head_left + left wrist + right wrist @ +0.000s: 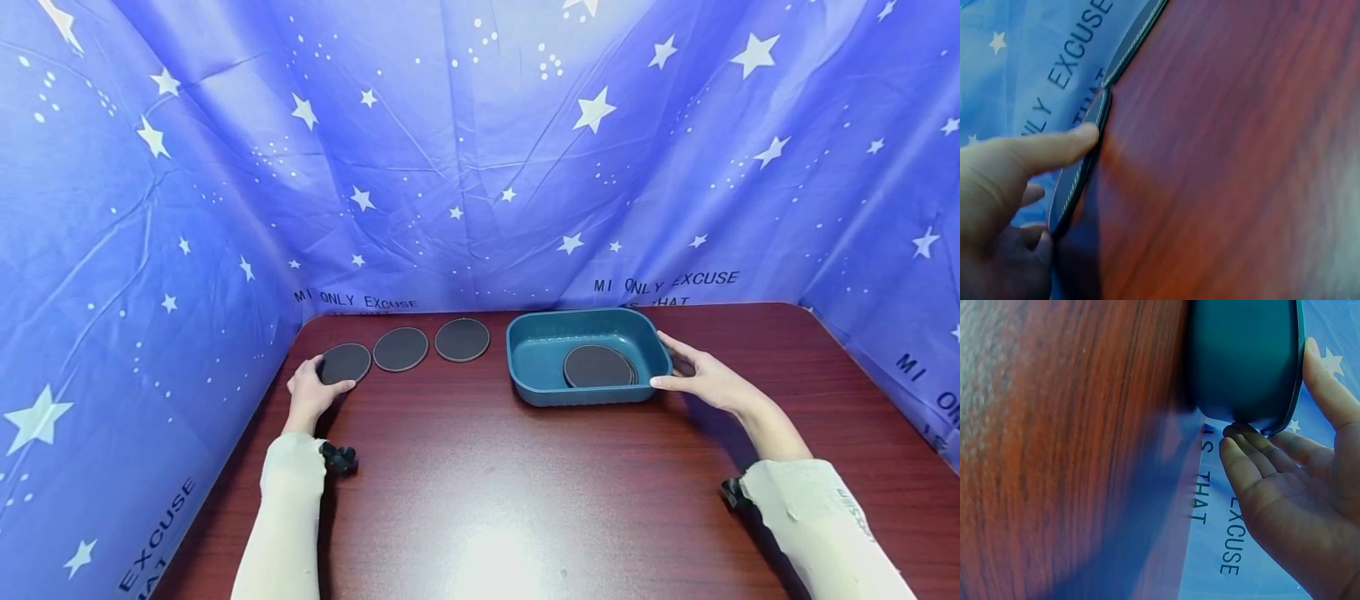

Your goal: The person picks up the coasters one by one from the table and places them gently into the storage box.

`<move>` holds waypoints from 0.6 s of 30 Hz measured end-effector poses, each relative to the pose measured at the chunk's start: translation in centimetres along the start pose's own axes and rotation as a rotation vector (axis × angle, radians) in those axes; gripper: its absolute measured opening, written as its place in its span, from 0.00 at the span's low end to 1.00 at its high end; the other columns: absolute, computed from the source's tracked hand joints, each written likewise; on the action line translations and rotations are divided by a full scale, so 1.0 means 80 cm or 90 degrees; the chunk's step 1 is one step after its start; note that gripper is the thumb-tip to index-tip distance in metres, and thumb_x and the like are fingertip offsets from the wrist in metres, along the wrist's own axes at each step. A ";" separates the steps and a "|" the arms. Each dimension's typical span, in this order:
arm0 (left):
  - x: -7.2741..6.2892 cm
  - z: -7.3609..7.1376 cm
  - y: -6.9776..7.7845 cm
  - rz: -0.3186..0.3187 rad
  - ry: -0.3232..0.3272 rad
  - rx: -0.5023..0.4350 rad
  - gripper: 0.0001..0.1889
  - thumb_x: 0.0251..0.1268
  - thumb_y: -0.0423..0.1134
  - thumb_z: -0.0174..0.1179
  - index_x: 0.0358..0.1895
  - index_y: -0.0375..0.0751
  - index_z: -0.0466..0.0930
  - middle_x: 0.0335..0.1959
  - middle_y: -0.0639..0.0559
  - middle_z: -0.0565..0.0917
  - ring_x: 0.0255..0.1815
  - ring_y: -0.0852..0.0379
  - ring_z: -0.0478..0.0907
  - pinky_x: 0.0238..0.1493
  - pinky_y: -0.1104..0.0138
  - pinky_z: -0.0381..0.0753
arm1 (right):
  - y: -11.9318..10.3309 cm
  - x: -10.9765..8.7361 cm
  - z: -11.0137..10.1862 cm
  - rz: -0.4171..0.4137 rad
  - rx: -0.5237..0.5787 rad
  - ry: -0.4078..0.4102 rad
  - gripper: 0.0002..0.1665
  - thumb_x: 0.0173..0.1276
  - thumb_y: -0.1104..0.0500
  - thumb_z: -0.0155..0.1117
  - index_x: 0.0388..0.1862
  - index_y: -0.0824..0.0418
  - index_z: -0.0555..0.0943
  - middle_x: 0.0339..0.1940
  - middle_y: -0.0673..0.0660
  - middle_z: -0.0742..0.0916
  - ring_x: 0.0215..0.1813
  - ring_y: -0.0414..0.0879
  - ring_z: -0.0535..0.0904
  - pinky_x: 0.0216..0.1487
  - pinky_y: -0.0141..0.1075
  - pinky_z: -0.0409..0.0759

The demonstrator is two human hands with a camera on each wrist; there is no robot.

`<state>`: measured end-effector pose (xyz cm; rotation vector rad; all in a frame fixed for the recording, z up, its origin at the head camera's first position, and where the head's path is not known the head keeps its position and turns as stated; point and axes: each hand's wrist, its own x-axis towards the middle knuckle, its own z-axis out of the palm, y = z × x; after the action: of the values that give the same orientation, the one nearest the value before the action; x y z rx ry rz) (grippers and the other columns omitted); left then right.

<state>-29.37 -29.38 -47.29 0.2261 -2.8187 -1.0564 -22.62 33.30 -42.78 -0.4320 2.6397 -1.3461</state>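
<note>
The left hand [311, 392] pinches the edge of the leftmost coaster [347, 363], round and dark with pale stitching, at the left side of the wood-grain surface [450, 450]. A middle coaster [401, 349] and a right coaster [462, 340] complete a row of 3. The right hand [705, 379] grips the right end of a teal rectangular basin [547, 398], thumb at the rim. Inside, overlapping coasters [597, 367] lie toward the front right. A starry blue curtain [465, 167] hangs behind.
</note>
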 end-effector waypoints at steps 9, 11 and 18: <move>-0.003 0.004 0.011 -0.039 0.011 -0.021 0.47 0.53 0.34 0.71 0.75 0.29 0.54 0.72 0.24 0.58 0.73 0.26 0.48 0.73 0.41 0.45 | -0.003 0.000 0.000 0.004 0.009 -0.006 0.52 0.70 0.58 0.66 0.81 0.68 0.45 0.75 0.78 0.63 0.74 0.73 0.62 0.53 0.10 0.67; -0.006 0.004 0.012 -0.055 0.024 -0.039 0.48 0.52 0.32 0.72 0.76 0.33 0.52 0.73 0.23 0.54 0.72 0.24 0.46 0.73 0.40 0.48 | -0.004 0.001 0.001 0.008 0.011 -0.008 0.53 0.70 0.58 0.66 0.81 0.67 0.45 0.76 0.77 0.62 0.74 0.73 0.61 0.53 0.10 0.66; -0.008 0.002 0.016 -0.081 0.071 -0.055 0.53 0.51 0.31 0.73 0.77 0.33 0.48 0.73 0.24 0.50 0.74 0.27 0.52 0.77 0.44 0.56 | -0.003 0.000 -0.001 0.017 0.014 -0.004 0.53 0.70 0.57 0.66 0.81 0.66 0.45 0.76 0.76 0.62 0.75 0.72 0.61 0.53 0.10 0.66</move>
<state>-28.91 -28.20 -46.62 0.4467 -2.6836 -1.1505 -22.58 33.23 -42.58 -0.3960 2.6143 -1.3617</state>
